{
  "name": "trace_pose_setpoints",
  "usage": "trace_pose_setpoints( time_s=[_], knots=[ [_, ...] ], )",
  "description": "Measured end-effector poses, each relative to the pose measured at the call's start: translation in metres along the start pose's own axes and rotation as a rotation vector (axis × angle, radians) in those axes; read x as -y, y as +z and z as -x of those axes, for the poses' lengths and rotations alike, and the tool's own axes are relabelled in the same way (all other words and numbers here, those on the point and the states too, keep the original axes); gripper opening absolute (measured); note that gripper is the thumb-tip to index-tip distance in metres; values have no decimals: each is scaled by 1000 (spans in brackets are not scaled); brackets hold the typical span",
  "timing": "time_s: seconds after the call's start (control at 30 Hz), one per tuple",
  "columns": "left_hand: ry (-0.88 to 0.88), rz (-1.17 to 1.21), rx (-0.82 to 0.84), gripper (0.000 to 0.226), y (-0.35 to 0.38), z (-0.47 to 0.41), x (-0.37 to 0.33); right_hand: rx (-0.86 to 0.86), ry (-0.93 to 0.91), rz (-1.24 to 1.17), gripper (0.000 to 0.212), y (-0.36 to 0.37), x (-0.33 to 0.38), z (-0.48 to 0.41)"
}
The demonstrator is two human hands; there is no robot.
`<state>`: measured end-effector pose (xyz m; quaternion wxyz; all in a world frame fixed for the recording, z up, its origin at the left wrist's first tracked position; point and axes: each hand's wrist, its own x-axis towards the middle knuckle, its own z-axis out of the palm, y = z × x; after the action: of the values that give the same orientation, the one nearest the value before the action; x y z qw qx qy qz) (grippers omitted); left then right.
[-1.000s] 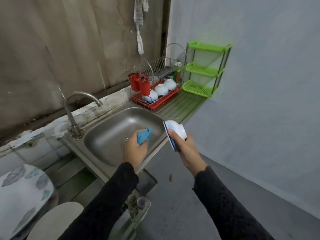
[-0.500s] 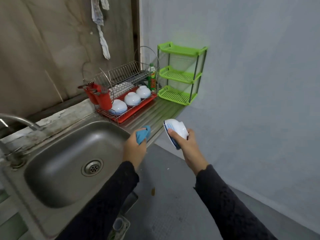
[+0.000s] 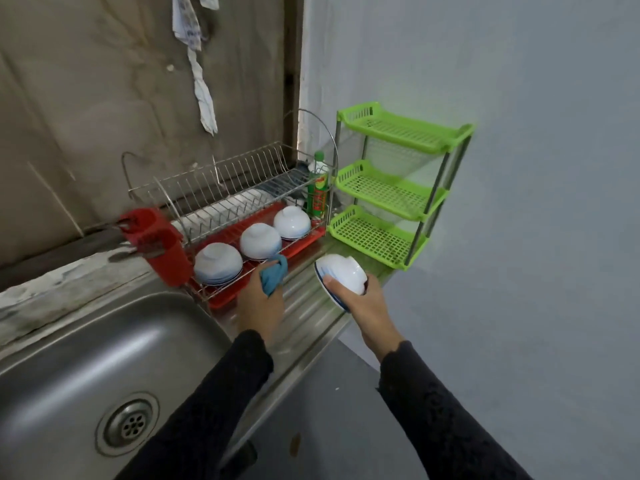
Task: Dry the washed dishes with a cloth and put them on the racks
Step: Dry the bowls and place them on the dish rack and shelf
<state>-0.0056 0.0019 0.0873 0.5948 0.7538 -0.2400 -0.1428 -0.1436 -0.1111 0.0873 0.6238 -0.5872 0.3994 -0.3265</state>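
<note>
Right hand [image 3: 367,306]: fingers and thumb curled round a smooth, round white bowl [image 3: 343,271] with a blue rim, held tilted on edge above the ribbed steel table [image 3: 304,317].

Left hand [image 3: 259,306]: fist gripping a bunched, soft blue cloth [image 3: 273,277], just left of the bowl.

Just beyond the left hand: a wire dish rack [image 3: 225,181] carrying three glossy upturned bowls [image 3: 259,240].

Beyond the right hand: a green perforated plastic shelf [image 3: 391,188].

Left of the left hand: a steel sink [image 3: 86,358].

A home kitchen: steel sink [image 3: 86,368] at lower left, wire dish rack [image 3: 228,199] with upturned bowls [image 3: 259,240] at centre.
</note>
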Motion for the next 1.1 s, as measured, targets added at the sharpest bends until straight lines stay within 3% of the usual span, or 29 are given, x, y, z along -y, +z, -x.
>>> trace_pose_setpoints(
  time_s=[0.23,0.4,0.53,0.67,0.9,1.1],
  knots=[
    [56,-41,-143,42,30,-67,-1,92,-73,-36,75,10,9,-90],
    [60,-164,-133,54,31,-93,15,184,-130,8,74,26,6,-141],
    [78,-259,-148,60,32,-108,22,240,-174,161,78,56,-10,-196],
    [95,-420,-220,62,34,-125,28,310,-244,293,109,97,-48,-259],
    [121,-640,-331,60,37,-148,32,371,-528,573,93,129,-24,-273],
    [103,-778,-422,57,39,-161,37,361,-604,701,100,158,-10,-284]
  ],
)
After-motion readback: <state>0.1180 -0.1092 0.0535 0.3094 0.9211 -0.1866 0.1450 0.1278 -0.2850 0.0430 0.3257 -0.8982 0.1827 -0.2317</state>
